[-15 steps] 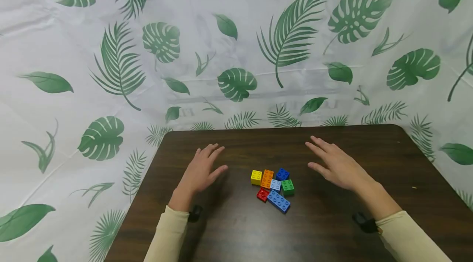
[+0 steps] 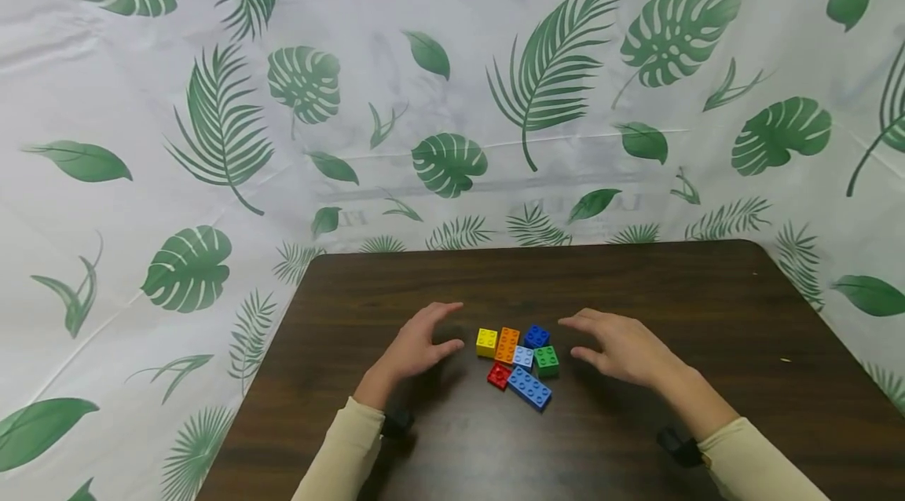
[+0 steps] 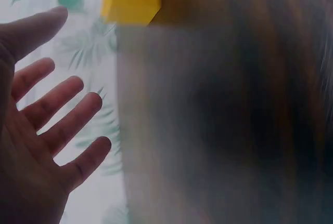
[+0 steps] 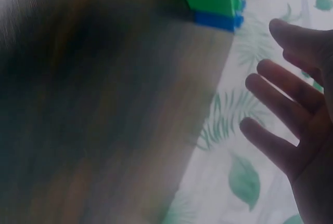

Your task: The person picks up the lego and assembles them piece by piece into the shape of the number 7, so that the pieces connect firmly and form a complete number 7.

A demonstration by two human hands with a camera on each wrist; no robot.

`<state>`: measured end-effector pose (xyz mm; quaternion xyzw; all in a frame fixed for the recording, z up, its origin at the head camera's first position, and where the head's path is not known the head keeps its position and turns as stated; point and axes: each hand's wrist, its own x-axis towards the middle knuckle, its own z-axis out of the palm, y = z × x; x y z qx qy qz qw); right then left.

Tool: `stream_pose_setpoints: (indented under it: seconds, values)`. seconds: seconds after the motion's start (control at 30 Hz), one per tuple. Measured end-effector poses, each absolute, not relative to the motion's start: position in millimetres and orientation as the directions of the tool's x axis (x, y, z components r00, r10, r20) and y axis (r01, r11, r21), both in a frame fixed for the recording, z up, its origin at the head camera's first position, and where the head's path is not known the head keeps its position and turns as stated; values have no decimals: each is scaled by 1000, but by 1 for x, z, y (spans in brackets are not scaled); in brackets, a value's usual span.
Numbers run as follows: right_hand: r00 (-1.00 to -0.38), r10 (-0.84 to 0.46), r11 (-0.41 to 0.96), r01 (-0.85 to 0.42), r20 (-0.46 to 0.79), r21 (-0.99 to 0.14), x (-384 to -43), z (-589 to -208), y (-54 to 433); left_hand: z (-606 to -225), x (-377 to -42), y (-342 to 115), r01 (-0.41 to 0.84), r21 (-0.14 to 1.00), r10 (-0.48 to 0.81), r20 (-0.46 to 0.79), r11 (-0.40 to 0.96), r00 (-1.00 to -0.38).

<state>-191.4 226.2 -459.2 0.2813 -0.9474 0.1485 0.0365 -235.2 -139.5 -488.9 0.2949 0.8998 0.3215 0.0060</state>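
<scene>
Several toy building bricks lie in a loose cluster between the hands in the head view. On its left are a yellow brick (image 2: 486, 342) and an orange brick (image 2: 507, 345). A light blue brick (image 2: 523, 357) sits in the middle, with a dark blue brick (image 2: 536, 337) behind it and a green brick (image 2: 546, 361) at its right. Toward the front lie a red brick (image 2: 498, 375) and a longer blue brick (image 2: 530, 388). My left hand (image 2: 417, 344), fingers spread and holding nothing, is nearest the yellow brick. Likewise empty, my right hand (image 2: 625, 345) is beside the green brick, fingers extended.
The bricks lie on a dark wood-grain table (image 2: 424, 438) with rounded far corners. Behind and to the sides hangs a white cloth (image 2: 382, 6) printed with green leaves. Each wrist wears a small dark device, one of them a right wrist camera (image 2: 680, 447).
Both hands have moved inward and lower toward the bricks, the left to the right and the right to the left. The bricks keep their arrangement; the head view has shifted slightly.
</scene>
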Motion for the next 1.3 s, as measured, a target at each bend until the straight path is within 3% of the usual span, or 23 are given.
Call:
stream_pose_setpoints:
  seconds: [0.27, 0.63, 1.3]
  values:
    - [-834, -548, 785, -540, 66, -304, -186, -476, 210, -507, -240, -106, 495, 584, 539, 114, 643, -834]
    - [-836, -531, 777, -545, 138, -315, -182, -500, 200, -522, -237, -93, 451, 596, 506, 84, 665, -858]
    - [-837, -520, 789, -547, 171, -280, -186, -508, 196, -524, -240, -94, 425, 622, 468, 104, 658, -877]
